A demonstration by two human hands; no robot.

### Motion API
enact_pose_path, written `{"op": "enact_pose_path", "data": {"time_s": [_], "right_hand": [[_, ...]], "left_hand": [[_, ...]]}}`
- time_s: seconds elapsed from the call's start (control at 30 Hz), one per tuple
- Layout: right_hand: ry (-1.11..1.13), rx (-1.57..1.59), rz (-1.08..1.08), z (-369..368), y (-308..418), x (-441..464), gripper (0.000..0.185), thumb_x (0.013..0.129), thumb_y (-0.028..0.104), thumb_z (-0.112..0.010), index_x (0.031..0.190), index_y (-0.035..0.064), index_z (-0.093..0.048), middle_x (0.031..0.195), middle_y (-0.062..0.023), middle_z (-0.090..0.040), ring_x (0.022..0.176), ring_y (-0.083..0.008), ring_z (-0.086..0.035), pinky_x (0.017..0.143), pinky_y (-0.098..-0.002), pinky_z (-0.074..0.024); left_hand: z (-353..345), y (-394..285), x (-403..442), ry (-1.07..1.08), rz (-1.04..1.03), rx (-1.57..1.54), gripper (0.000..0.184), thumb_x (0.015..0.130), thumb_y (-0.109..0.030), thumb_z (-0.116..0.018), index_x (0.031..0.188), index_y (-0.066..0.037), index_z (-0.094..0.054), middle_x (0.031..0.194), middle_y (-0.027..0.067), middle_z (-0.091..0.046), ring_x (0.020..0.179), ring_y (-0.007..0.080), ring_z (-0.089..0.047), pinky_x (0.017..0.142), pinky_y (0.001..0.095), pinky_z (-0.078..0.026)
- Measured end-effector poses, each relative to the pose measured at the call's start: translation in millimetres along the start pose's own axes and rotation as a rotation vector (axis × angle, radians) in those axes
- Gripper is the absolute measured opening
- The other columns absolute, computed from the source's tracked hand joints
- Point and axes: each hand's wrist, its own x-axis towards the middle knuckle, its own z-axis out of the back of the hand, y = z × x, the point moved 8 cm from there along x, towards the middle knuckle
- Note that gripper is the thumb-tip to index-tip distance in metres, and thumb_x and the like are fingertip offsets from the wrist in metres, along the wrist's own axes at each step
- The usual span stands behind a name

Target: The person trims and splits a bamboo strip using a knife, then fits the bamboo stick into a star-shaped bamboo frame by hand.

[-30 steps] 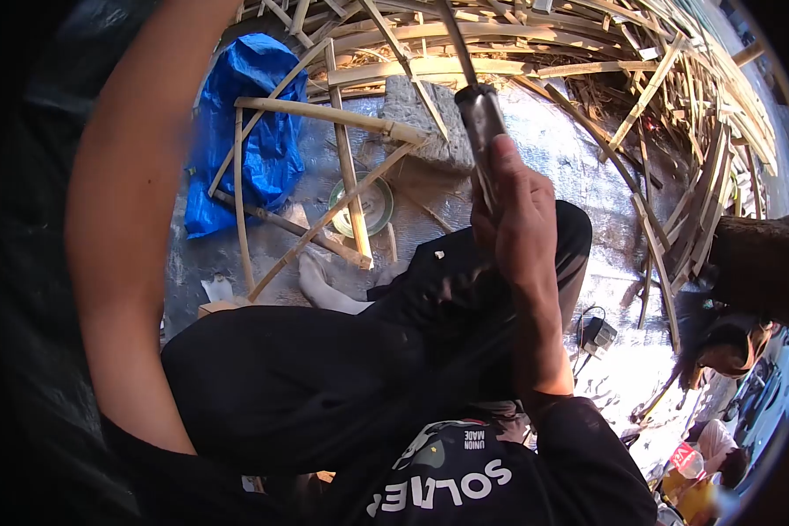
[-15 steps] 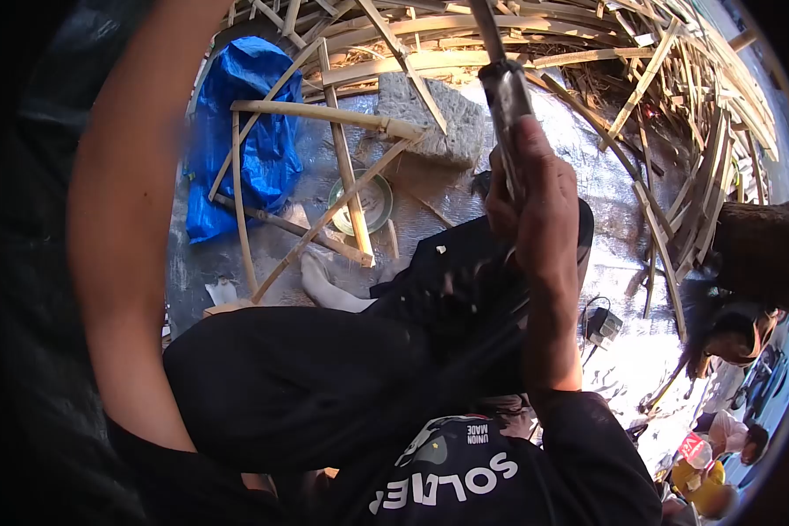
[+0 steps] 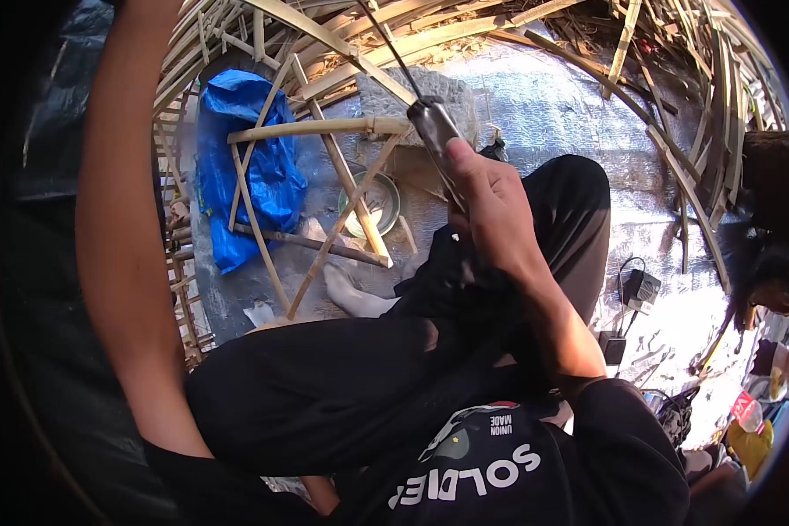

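Note:
My right hand (image 3: 493,197) is closed around the dark, shiny handle of a knife (image 3: 433,127), thumb laid along the handle. Its thin blade points up and left, and the tip runs past the top edge. The knife is above my bent legs, in front of a bamboo strip (image 3: 342,48) and a grey stone block (image 3: 451,96). My left arm reaches up along the left side, and the hand is beyond the top edge. Below the blade, a frame of crossed bamboo strips (image 3: 324,129) stands near my bare foot.
A blue plastic sheet (image 3: 241,175) lies at the left, and a round bowl (image 3: 390,202) sits behind the bamboo frame. Curved bamboo strips (image 3: 719,131) pile up at the back and right. A charger with a cord (image 3: 643,289) rests on the silvery floor sheet (image 3: 543,105).
My right hand and the knife have moved left and slightly down, and the knife leans further left. The whole view has shifted a little. My left hand stays out of sight.

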Motion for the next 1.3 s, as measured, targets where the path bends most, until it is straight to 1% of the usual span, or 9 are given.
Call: {"op": "enact_pose_path", "data": {"time_s": [0.1, 0.2, 0.33, 0.43, 0.5, 0.6, 0.7, 0.93, 1.3], "right_hand": [[0.053, 0.023, 0.177, -24, 10, 0, 0.053, 0.103, 0.044, -0.045, 0.074, 0.0005, -0.053, 0.056, -0.0044, -0.045, 0.052, -0.0109, -0.041, 0.049, -0.0307, -0.0355], [0.006, -0.105, 0.152, -41, -38, 10, 0.051, 0.104, 0.041, -0.044, 0.082, -0.004, -0.054, 0.059, -0.0144, -0.044, 0.058, -0.0189, -0.042, 0.057, -0.0388, -0.0393], [-0.089, 0.051, -0.081, -22, -113, 25, 0.056, 0.103, 0.046, -0.044, 0.075, -0.0014, -0.053, 0.055, -0.0067, -0.045, 0.052, -0.0135, -0.051, 0.051, -0.034, -0.0408], [-0.054, 0.223, -0.004, -21, -79, 19, 0.052, 0.103, 0.047, -0.045, 0.072, 0.0043, -0.05, 0.058, 0.0019, -0.041, 0.05, -0.0079, -0.039, 0.046, -0.0262, -0.0337], [-0.046, 0.296, 0.057, -26, -61, 13, 0.05, 0.103, 0.047, -0.045, 0.073, 0.007, -0.048, 0.06, 0.0032, -0.038, 0.048, -0.0061, -0.033, 0.044, -0.0246, -0.0295], [0.035, 0.13, 0.18, -39, -45, 10, 0.054, 0.103, 0.044, -0.044, 0.077, -0.0031, -0.053, 0.057, -0.0087, -0.047, 0.053, -0.0147, -0.044, 0.051, -0.0342, -0.0391], [0.011, -0.03, -0.025, -51, -85, 22, 0.054, 0.102, 0.04, -0.046, 0.075, -0.0065, -0.055, 0.06, -0.0209, -0.047, 0.055, -0.0301, -0.046, 0.059, -0.0448, -0.0402], [-0.101, -0.261, 0.098, -42, -71, 20, 0.055, 0.102, 0.041, -0.046, 0.076, -0.007, -0.057, 0.063, -0.0252, -0.053, 0.057, -0.0378, -0.048, 0.061, -0.0451, -0.0419], [0.023, -0.018, -0.063, -35, -69, 14, 0.06, 0.101, 0.046, -0.043, 0.071, -0.0053, -0.054, 0.057, -0.016, -0.048, 0.057, -0.0224, -0.051, 0.059, -0.0401, -0.0413]], "left_hand": [[-7, -20, -26, -0.08, -0.268, 0.106, 0.093, 0.091, -0.076, -0.034, 0.149, -0.005, -0.029, 0.133, 0.014, -0.044, 0.102, 0.0238, -0.063, 0.057, 0.0346, -0.05], [40, -12, 58, -0.164, -0.355, 0.248, 0.087, 0.093, -0.073, -0.029, 0.151, -0.009, -0.028, 0.128, 0.0148, -0.047, 0.099, 0.0233, -0.064, 0.057, 0.0352, -0.05], [77, 8, 98, -0.23, -0.167, 0.562, 0.087, 0.095, -0.071, -0.025, 0.149, -0.003, -0.029, 0.13, 0.0184, -0.05, 0.099, 0.0249, -0.064, 0.062, 0.0332, -0.053], [73, 16, 70, -0.266, -0.01, 0.741, 0.088, 0.096, -0.07, -0.024, 0.147, 0.001, -0.03, 0.132, 0.0207, -0.052, 0.1, 0.026, -0.064, 0.065, 0.0317, -0.054], [37, -3, -20, -0.477, -0.071, 0.355, 0.091, 0.096, -0.07, -0.025, 0.144, 0.006, -0.032, 0.12, 0.0223, -0.059, 0.087, 0.0237, -0.065, 0.061, 0.0299, -0.053], [95, 4, 57, -0.588, -0.113, 0.547, 0.088, 0.095, -0.07, -0.029, 0.133, 0.007, -0.045, 0.097, 0.0164, -0.061, 0.065, 0.0185, -0.062, 0.051, 0.028, -0.047], [77, 13, 39, -0.597, -0.11, 0.5, 0.088, 0.095, -0.07, -0.029, 0.132, 0.008, -0.045, 0.1, 0.018, -0.062, 0.069, 0.0218, -0.063, 0.057, 0.0327, -0.048], [104, 11, 36, -0.653, -0.026, 0.387, 0.089, 0.095, -0.071, -0.027, 0.131, 0.008, -0.044, 0.107, 0.0238, -0.064, 0.08, 0.0333, -0.068, 0.079, 0.0494, -0.051], [77, -4, -13, -0.702, 0.008, 0.3, 0.093, 0.095, -0.072, -0.025, 0.116, 0.012, -0.059, 0.107, 0.0188, -0.069, 0.094, 0.0325, -0.069, 0.088, 0.0414, -0.055]]}}
